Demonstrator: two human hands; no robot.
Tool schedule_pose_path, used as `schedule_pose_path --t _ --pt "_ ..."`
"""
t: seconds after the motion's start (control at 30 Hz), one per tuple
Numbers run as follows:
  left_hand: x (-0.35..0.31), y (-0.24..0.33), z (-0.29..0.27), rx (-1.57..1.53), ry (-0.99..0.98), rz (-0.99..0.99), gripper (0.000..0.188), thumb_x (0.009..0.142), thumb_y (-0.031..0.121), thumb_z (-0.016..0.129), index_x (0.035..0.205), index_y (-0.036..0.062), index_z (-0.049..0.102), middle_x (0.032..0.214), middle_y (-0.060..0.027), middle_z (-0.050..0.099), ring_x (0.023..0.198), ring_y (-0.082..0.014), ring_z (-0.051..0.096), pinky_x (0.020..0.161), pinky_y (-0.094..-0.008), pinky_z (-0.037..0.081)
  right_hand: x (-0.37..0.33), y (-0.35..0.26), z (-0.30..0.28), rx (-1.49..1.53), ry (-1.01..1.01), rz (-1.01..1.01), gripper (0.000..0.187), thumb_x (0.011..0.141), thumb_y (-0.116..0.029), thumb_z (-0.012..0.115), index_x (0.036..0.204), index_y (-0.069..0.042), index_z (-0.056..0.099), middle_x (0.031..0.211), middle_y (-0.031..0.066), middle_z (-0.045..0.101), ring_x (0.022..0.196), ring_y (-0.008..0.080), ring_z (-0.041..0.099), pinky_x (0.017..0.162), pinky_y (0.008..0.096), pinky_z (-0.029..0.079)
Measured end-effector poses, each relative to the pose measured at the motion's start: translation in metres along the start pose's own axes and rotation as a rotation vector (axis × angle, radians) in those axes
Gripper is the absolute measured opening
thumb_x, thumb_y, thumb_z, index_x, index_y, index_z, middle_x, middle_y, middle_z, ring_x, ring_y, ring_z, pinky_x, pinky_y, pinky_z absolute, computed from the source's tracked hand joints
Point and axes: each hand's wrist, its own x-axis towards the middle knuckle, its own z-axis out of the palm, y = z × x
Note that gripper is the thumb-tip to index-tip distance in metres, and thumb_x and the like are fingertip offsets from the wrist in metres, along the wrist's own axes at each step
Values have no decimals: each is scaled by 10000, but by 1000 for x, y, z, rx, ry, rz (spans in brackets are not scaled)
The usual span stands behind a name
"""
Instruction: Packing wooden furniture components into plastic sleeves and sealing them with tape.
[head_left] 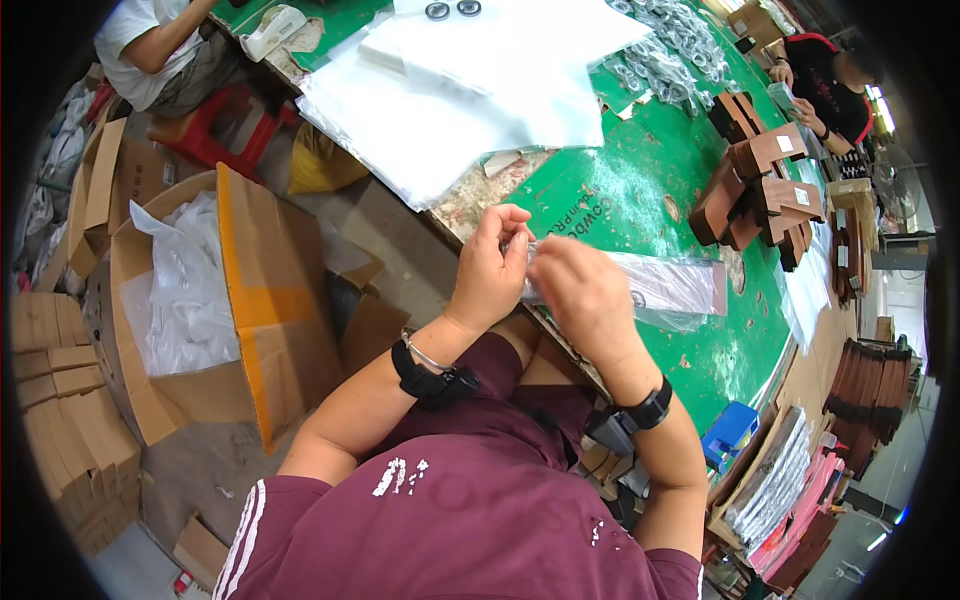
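Observation:
A long, pale, flat piece in a clear plastic bag [672, 284] lies at the near edge of the green table, with a small dark ring showing near its lower side. The bag's left end reaches in between my hands. My left hand [490, 268] is closed, thumb against curled fingers, at that end of the plastic. Over the bag, close to the left fingertips, is my right hand [585, 290]; its fingers are bent and smeared by motion, so its grip is unclear.
White plastic sheets [480, 100] cover the table's far left, with two dark rings on top. Clear-wrapped rings [670, 50] heap at the back. Brown boxes [765, 190] stack at right, near a blue holder [730, 435]. An open carton [285, 310] stands left. Two other people sit beyond.

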Motion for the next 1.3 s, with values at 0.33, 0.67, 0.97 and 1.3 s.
schedule_pose_path --t 0.33,0.67,0.97,1.3 --pt "0 -3 1 -1 4 44 143 938 4 526 1081 -8 530 896 -110 627 795 -197 646 721 -323 517 -5 -13 -19 -161 -170 -75 290 840 -151 674 1099 -27 642 1173 101 601 1138 273 575 940 414 465" --pt "4 6 -3 81 -24 98 110 915 -15 547 986 26 621 882 -106 606 749 -211 616 668 -322 498 -1 -8 -29 -67 -143 -154 268 806 -132 704 1049 -26 661 1100 107 626 1017 264 617 901 395 486" --pt "3 10 -6 109 -89 196 209 813 -118 519 770 18 671 913 -75 549 782 -182 577 683 -288 478 22 46 -27 187 -126 511 211 963 -166 575 961 23 668 866 160 686 808 290 669 728 353 508" --pt "1 6 -8 6 -172 158 225 796 -155 496 723 13 626 1021 -90 492 909 -184 560 866 -313 498 49 61 12 838 -525 771 256 904 -174 640 1043 36 681 804 106 691 734 168 650 695 310 517"
